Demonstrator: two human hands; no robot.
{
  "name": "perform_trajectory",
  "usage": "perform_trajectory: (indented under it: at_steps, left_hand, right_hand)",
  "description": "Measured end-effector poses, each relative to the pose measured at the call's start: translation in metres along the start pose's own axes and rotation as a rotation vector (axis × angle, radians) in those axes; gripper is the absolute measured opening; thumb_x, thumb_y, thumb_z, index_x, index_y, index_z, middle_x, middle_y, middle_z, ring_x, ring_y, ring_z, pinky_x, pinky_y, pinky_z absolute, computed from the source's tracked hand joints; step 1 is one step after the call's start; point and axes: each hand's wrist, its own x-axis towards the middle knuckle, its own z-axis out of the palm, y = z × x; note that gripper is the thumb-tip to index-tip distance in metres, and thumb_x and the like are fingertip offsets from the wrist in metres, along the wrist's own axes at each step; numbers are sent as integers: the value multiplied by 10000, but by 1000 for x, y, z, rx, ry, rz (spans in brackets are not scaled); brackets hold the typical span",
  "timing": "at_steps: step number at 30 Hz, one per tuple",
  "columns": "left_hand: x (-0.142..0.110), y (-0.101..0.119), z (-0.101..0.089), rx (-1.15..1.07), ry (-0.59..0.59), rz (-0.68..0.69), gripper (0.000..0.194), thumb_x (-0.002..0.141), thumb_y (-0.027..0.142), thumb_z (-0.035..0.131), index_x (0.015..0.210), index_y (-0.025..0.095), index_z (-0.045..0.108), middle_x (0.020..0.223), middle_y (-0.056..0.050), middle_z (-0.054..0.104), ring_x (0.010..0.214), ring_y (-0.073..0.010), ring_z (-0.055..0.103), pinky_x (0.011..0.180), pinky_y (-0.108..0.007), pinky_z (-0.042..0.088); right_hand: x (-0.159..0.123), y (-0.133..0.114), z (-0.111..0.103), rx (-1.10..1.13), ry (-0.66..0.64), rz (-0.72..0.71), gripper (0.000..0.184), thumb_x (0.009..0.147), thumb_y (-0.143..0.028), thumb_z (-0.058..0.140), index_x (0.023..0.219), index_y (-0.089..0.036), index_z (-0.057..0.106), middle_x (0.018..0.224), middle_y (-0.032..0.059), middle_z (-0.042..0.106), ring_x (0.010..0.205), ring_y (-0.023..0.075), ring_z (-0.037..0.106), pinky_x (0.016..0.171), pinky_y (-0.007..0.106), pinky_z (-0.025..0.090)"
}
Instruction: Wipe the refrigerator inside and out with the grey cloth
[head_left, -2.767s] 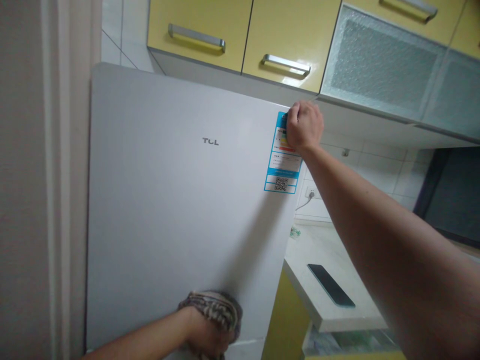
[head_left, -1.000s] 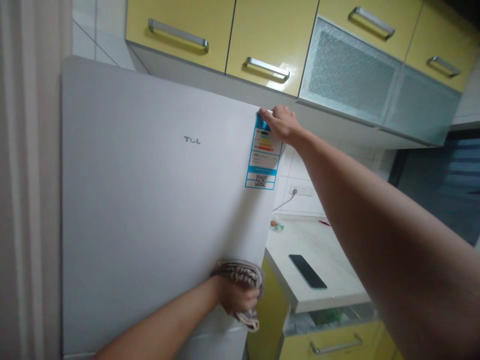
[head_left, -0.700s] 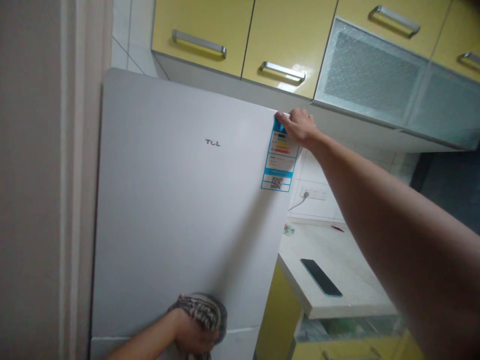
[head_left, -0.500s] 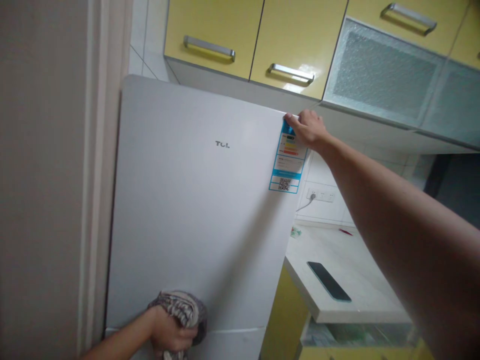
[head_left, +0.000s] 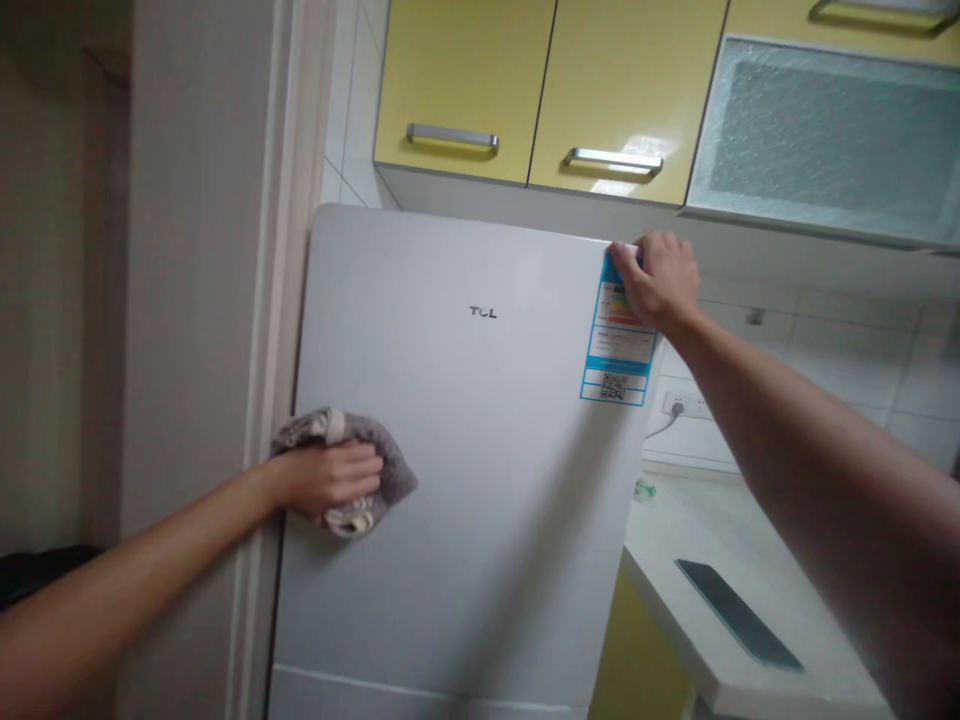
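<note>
Yellow cupboards (head_left: 465, 70) with metal handles (head_left: 452, 139) hung along the top, a frosted glass panel (head_left: 832, 140) to the right. Below, a plug (head_left: 677, 410) with a cord (head_left: 661, 432) sat in a socket (head_left: 699, 404) on the white tiled wall (head_left: 840, 330). A dark phone (head_left: 739, 612) lay on the pale desk (head_left: 675, 520), and farther back was something small and green (head_left: 644, 489), too blurred to name. At left stood a pale door frame (head_left: 199, 250).
</note>
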Motion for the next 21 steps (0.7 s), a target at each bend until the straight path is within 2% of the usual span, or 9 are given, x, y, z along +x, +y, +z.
perform_trajectory:
  at_steps: [2,5,7,10,12,16,21]
  left_hand:
    - [21,-29,-37,167,120,-48,168,853,343,616,942,238,712,999,-72,726,955,-246,571,890,-382,429]
    - [58,-53,-79,366,343,-374,260,949,456,532,870,222,612,907,-58,643,900,-235,525,862,-390,416]
    - [79,-57,-93,397,474,-578,302,958,512,512,801,253,515,849,-33,592,871,-223,518,841,-374,418]
    - [100,-57,-100,386,582,-727,341,936,549,501,759,293,362,797,-20,542,837,-230,530,812,-371,425]
    - [107,-56,-101,364,616,-790,346,930,554,498,780,298,320,792,-18,529,827,-233,541,809,-364,432]
    - [114,-57,-104,317,661,-901,364,901,582,517,801,292,321,795,-17,527,813,-233,547,797,-345,435]
    - [123,-58,-111,276,678,-950,350,868,575,542,793,280,368,810,-24,555,805,-229,547,788,-337,423]
  right_hand:
    - [-1,-2,0,-4,1,13,773,965,-856,189,1080,-226,622,1267,201,613,1232,404,514,1059,612,414]
    - [-1,-3,0,-16,-2,19,764,971,-848,201,1084,-223,626,1263,200,615,1228,401,514,1044,594,418]
    - [-1,-2,1,-26,14,12,758,977,-842,205,1081,-223,629,1250,194,621,1212,396,521,1030,578,425]
    - [0,0,4,-37,42,6,746,985,-831,217,1071,-217,632,1227,195,626,1190,389,529,1014,558,428]
    - [-1,0,6,-39,60,8,738,990,-824,220,1060,-215,630,1211,193,627,1183,386,531,1011,552,424]
    - [-1,1,7,-34,83,1,734,993,-827,214,1038,-220,623,1186,186,631,1160,376,532,994,543,423]
    - [-1,2,9,-32,94,-8,721,996,-826,224,1053,-224,617,1199,178,628,1162,362,528,990,528,425]
